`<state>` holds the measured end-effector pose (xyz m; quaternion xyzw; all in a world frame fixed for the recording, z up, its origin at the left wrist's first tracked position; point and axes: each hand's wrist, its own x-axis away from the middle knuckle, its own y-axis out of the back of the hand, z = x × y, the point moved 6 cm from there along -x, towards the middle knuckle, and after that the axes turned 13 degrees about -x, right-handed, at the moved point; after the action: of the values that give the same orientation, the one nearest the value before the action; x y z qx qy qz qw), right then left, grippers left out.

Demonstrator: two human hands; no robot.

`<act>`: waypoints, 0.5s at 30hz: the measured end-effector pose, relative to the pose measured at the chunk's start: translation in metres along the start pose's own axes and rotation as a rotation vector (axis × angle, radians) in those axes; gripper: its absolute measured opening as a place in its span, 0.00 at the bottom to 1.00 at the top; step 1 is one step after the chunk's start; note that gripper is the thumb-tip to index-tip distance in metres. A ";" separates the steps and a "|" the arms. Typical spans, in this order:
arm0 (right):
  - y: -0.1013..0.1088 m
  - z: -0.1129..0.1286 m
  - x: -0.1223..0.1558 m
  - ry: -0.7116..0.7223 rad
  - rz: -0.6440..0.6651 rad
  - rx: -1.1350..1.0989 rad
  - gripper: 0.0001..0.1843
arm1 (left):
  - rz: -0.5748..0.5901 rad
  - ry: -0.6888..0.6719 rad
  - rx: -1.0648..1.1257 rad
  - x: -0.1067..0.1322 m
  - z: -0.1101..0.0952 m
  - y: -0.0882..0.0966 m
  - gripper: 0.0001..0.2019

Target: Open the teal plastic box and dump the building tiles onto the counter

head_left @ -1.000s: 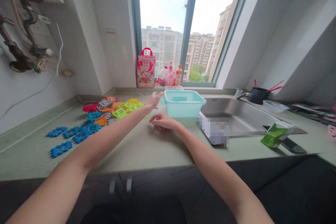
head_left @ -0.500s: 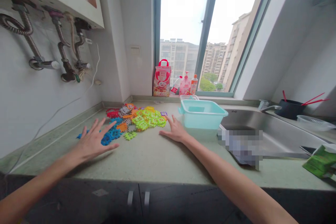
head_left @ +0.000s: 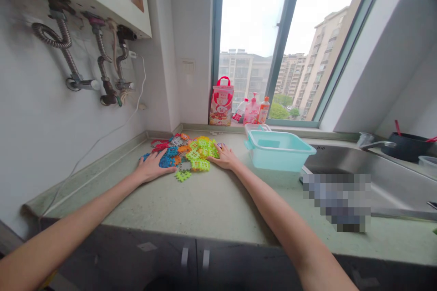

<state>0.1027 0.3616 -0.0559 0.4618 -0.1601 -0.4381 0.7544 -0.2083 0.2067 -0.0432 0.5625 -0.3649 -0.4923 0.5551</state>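
A heap of flat plastic building pieces [head_left: 186, 150] in red, orange, blue, yellow and green lies on the pale green counter [head_left: 211, 200] near the back corner. My left hand [head_left: 153, 168] rests flat on the blue pieces at the heap's left side, fingers stretched out. My right hand [head_left: 223, 158] lies flat against the green pieces at the heap's right side, fingers spread. One green piece [head_left: 182, 175] sits alone in front of the heap. A light turquoise tub [head_left: 276, 150] stands just right of my right hand.
A steel sink [head_left: 358, 177] with a tap [head_left: 372, 143] lies right of the tub. On the window sill stand a red and white gift bag [head_left: 221, 103] and small bottles [head_left: 254, 110]. Pipes and a cable hang on the left wall. A black pot [head_left: 406, 145] sits far right.
Both hands have moved forward and inward onto the two sides of the heap, and the scattered blue pieces have been pushed in against it. The view has shifted left and closer.
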 end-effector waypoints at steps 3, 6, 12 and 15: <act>-0.001 -0.001 -0.007 0.038 -0.025 -0.026 0.58 | -0.061 0.002 0.034 -0.007 0.002 0.002 0.62; 0.005 0.001 0.000 0.126 -0.115 -0.083 0.52 | -0.159 -0.001 0.069 0.000 0.005 0.009 0.53; 0.020 0.014 0.058 0.451 -0.256 -0.174 0.27 | -0.550 -0.274 0.016 0.035 -0.039 0.052 0.44; 0.028 0.013 0.091 0.529 -0.269 -0.190 0.25 | -0.570 -0.674 -0.071 0.044 -0.101 0.063 0.43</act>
<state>0.1601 0.2861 -0.0407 0.5041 0.1460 -0.4118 0.7449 -0.0918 0.1842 0.0016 0.4292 -0.3387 -0.7939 0.2660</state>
